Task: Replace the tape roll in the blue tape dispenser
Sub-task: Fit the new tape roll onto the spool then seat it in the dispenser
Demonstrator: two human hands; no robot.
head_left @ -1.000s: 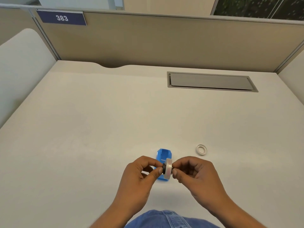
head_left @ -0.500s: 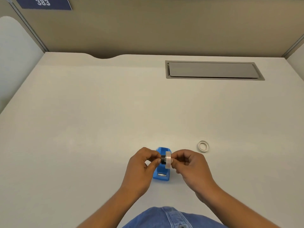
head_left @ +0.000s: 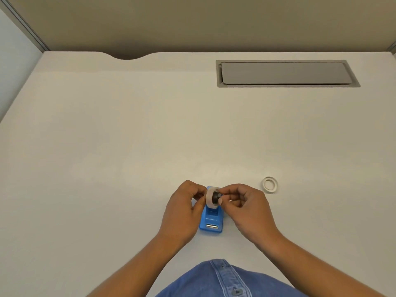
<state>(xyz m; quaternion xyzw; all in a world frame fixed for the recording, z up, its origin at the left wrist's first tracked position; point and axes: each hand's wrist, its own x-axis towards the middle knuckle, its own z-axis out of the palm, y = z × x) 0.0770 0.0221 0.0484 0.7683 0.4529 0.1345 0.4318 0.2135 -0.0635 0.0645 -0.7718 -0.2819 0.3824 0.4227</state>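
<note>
The blue tape dispenser (head_left: 211, 220) stands on the white desk near me, its metal cutter at the near end. Just above its far end I hold a clear tape roll (head_left: 210, 197) upright with a black hub (head_left: 216, 197) in its centre. My left hand (head_left: 184, 211) pinches the roll from the left. My right hand (head_left: 244, 207) grips the black hub from the right with thumb and forefinger. An empty white tape core (head_left: 269, 184) lies flat on the desk to the right of my hands.
A grey cable hatch (head_left: 286, 73) is set into the desk at the back right. A beige partition (head_left: 192, 22) closes the far edge, with a curved notch (head_left: 128, 57) in the desk before it. My blue denim shirt (head_left: 225, 281) shows at the bottom.
The black hub was on the left of the roll; now it is on the right, at my right fingers. The hands and roll sit over the dispenser's far end. The camera has tilted down.
</note>
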